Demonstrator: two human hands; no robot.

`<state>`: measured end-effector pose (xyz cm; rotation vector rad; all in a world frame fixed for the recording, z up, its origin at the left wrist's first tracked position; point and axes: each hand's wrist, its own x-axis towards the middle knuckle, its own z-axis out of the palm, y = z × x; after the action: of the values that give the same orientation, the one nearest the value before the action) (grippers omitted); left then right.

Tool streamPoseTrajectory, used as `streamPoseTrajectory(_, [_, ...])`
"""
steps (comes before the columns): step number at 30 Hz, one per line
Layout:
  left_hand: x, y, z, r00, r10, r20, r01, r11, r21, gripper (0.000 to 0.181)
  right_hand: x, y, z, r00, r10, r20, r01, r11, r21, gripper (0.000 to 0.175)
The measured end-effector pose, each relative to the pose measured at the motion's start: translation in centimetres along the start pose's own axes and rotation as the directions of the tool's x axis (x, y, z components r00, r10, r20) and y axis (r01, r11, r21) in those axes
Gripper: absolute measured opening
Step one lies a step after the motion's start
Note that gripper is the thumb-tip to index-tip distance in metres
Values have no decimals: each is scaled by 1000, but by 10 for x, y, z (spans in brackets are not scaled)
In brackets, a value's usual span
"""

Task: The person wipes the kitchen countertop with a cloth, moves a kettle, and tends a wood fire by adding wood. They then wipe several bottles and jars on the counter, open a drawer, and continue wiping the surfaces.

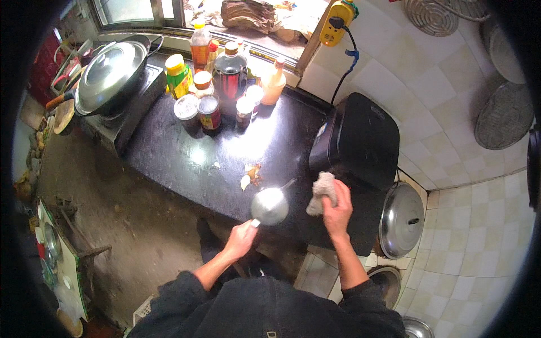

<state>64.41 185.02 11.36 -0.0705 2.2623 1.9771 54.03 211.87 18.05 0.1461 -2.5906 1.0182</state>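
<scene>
My left hand (pixel 241 239) grips the handle of a round, shiny metal kitchen utensil (pixel 269 206), perhaps a strainer or scoop. A thin prong sticks out from its far side. The utensil is over the front edge of the black countertop (pixel 177 169). A crumpled, light grey-beige cloth (pixel 322 192) is bunched in my right hand (pixel 339 211), to the right of the utensil and in front of a black appliance (pixel 363 139). Pale and brown food scraps (pixel 252 175), possibly peelings, lie on the counter just beyond the utensil.
Several sauce bottles and jars (pixel 209 112) stand towards the window. At left, a lidded wok (pixel 112 78) sits on a stove (pixel 122 126). A yellow power strip (pixel 337 23) hangs on the tiled wall. To the right is a large pot lid (pixel 401 224).
</scene>
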Motion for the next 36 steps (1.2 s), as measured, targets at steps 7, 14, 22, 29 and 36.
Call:
streamPoseTrajectory(7, [-40, 16, -76, 986, -44, -160, 72, 982, 174, 27, 75, 5, 169, 863, -253, 437, 310, 948, -65, 51])
streamPoseTrajectory(14, [-45, 8, -111, 960, -75, -271, 123, 979, 164, 28, 116, 43, 215, 960, 140, 243, -23, 903, -430, 70])
streamPoseTrajectory(22, [-44, -10, -122, 945, -143, -295, 184, 976, 116, 31, 202, 65, 268, 906, 250, 342, -74, 888, -453, 64])
streamPoseTrajectory(29, [-26, 1, -148, 959, -147, -241, 174, 980, 98, 31, 59, 46, 201, 977, 164, 138, -81, 879, -471, 69])
streamPoseTrajectory(36, [-27, 0, -175, 943, -145, -301, 172, 983, 65, 37, 115, -9, 239, 887, -363, 286, 411, 902, -130, 44])
